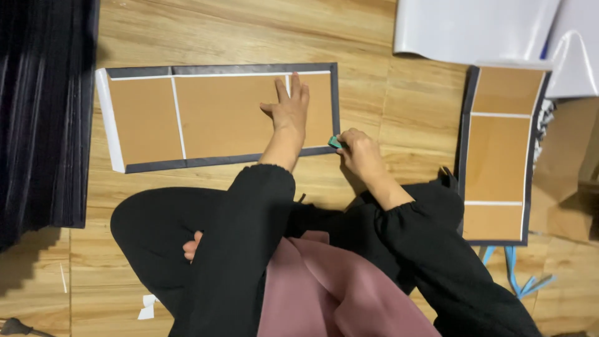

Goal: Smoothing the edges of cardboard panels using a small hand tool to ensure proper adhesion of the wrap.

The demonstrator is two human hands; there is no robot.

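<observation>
Fingers of left hand (290,111) spread flat on one board panel (218,115); right hand (359,150) pinches one green tool (335,142).

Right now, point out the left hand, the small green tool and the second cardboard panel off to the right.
left hand (289,111), head view, back of hand.
small green tool (336,142), head view, exposed tip.
second cardboard panel (497,148), head view, middle brown section.

You have no labels, signs or screens here. A flat brown cardboard cover (212,115) with dark edging lies at upper centre of the frame; a second like it (499,153) sits at right, with brown cardboard (571,168) beside it.
</observation>
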